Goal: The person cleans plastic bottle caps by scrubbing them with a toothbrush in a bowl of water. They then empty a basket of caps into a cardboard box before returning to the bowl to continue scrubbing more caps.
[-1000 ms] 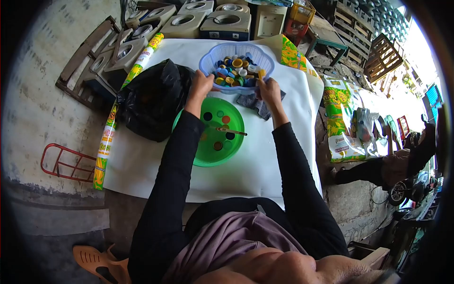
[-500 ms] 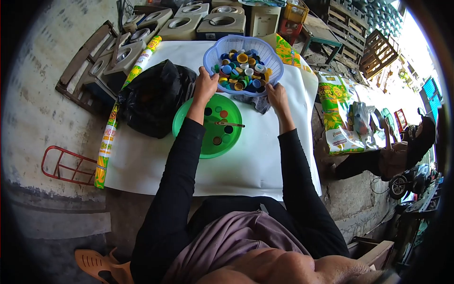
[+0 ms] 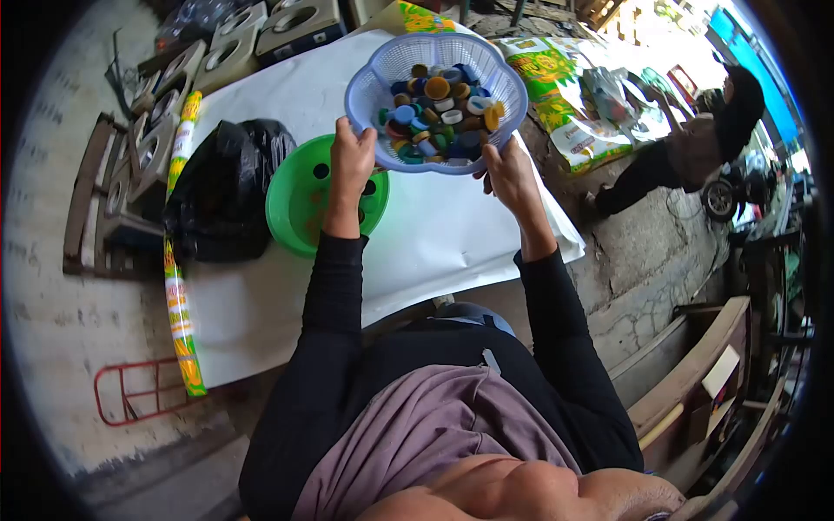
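Note:
I hold a lavender plastic basket [image 3: 357,94] by its near rim, one hand at each side. It carries many bottle caps [image 3: 446,113] in blue, yellow, white, green and brown. My left hand [image 3: 352,165] grips the left part of the rim, thumb up, in front of a green basin [image 3: 285,208]. Closed on the right part of the rim is my right hand [image 3: 514,176], with its thumb against the edge. A few dark caps show in the basin; my left hand and forearm hide part of it.
A black plastic bag [image 3: 226,195] sits left of the basin on the white sheet [image 3: 417,239] covering the table. A printed roll [image 3: 180,304] lines the left edge. Used appliance casings [image 3: 300,30] stand behind. Another person [image 3: 695,143] is at a printed sheet [image 3: 556,95] on the right.
My view has turned to the right, so the table, basin and bag appear shifted left. The basket is now further right of the basin and looks lifted, still in both hands.

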A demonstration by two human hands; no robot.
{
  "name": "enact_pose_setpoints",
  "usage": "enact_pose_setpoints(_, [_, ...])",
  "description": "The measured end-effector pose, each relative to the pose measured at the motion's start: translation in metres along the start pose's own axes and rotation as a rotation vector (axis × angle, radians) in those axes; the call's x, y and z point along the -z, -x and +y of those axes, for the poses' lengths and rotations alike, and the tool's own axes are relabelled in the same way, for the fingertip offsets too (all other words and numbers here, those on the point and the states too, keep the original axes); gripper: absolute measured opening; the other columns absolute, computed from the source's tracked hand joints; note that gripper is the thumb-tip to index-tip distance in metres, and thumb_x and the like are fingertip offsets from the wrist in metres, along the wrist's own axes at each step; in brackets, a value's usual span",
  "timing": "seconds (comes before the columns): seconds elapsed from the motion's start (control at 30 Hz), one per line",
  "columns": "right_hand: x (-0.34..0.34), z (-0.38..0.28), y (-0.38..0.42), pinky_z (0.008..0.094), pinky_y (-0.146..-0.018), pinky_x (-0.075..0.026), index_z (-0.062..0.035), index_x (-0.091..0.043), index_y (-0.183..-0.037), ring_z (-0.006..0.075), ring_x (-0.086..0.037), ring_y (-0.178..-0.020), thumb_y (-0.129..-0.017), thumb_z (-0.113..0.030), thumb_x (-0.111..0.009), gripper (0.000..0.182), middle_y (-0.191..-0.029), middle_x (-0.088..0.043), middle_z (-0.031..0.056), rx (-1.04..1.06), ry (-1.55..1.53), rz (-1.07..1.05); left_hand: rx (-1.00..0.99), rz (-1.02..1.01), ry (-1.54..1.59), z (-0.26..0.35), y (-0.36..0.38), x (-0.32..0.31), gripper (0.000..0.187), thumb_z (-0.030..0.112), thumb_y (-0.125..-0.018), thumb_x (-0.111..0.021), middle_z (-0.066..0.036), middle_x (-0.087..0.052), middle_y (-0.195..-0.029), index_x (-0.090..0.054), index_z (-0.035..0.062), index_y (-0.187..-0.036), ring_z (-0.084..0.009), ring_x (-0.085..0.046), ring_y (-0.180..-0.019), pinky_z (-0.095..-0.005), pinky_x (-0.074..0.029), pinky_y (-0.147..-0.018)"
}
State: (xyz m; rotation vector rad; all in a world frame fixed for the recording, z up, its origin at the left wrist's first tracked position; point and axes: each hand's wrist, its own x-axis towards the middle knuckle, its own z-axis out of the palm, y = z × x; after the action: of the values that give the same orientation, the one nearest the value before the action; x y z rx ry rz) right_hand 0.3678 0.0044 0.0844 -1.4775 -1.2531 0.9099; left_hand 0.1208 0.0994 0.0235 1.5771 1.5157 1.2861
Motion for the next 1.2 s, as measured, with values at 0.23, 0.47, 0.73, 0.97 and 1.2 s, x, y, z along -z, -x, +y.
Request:
enact_pose_setpoints(0.23, [0.016, -0.004, 0.09, 0.0251, -0.04, -0.043, 0.0035, -0.056, -0.1, 0.0116, -0.056, -0.044, -0.1, -0.016, -0.053, 0.02, -0.066, -0.063, 0.005, -0.052, 0.028, 0.172, -0.035, -0.187, -0.108, 0.058, 0.059, 0.02, 0.045, 0.017, -0.091, -0.066, -0.024, -0.062, -0.081, -0.037, -0.0058, -0.118, -0.0417, -0.065, -0.075, -0.0495, -0.049, -0.072])
enact_pose_setpoints(0.47, [0.023, 0.041, 0.193, 0.0245, -0.037, -0.043, 0.0009, -0.057, -0.104, 0.0107, -0.056, -0.043, -0.1, -0.018, -0.052, 0.021, -0.065, -0.064, 0.0064, -0.201, -0.059, 0.343, -0.03, -0.425, 0.061, 0.046, 0.121, 0.007, 0.046, 0.011, -0.091, -0.065, -0.026, -0.069, -0.095, -0.039, -0.004, -0.126, -0.0363, -0.071, -0.083, -0.0427, -0.054, -0.071])
enact_pose_setpoints(0.73, [0.031, 0.024, 0.27, 0.0336, -0.047, -0.053, 0.006, -0.051, -0.106, 0.0204, -0.066, -0.05, -0.098, -0.017, -0.055, 0.024, -0.069, -0.067, 0.014, -0.283, -0.107, 0.502, -0.114, -0.626, 0.139, 0.057, 0.161, -0.005, 0.042, 0.012, -0.095, -0.061, -0.023, -0.07, -0.101, -0.042, -0.0044, -0.129, -0.0267, -0.072, -0.08, -0.037, -0.057, -0.07])
enact_pose_setpoints(0.97, [0.066, 0.012, 0.359, 0.032, -0.044, -0.051, 0.0085, -0.052, -0.105, 0.0202, -0.064, -0.046, -0.097, -0.017, -0.053, 0.027, -0.062, -0.064, 0.0128, -0.28, 0.074, 0.749, 0.227, -1.017, 0.584, 0.086, 0.22, -0.05, 0.065, 0.009, -0.092, -0.068, -0.017, -0.058, -0.125, -0.03, -0.0024, -0.143, -0.0221, -0.06, -0.111, -0.0342, -0.051, -0.095])
enact_pose_setpoints(1.2, [0.046, 0.068, 0.437, 0.0306, -0.042, -0.05, 0.0082, -0.052, -0.109, 0.0179, -0.062, -0.045, -0.097, -0.015, -0.049, 0.026, -0.063, -0.062, 0.0113, -0.442, -0.101, 0.885, 0.028, -1.141, 0.457, 0.063, 0.286, -0.07, 0.068, 0.001, -0.087, -0.05, -0.017, -0.055, -0.129, -0.025, 0.0026, -0.15, -0.0221, -0.057, -0.113, -0.0332, -0.047, -0.098])
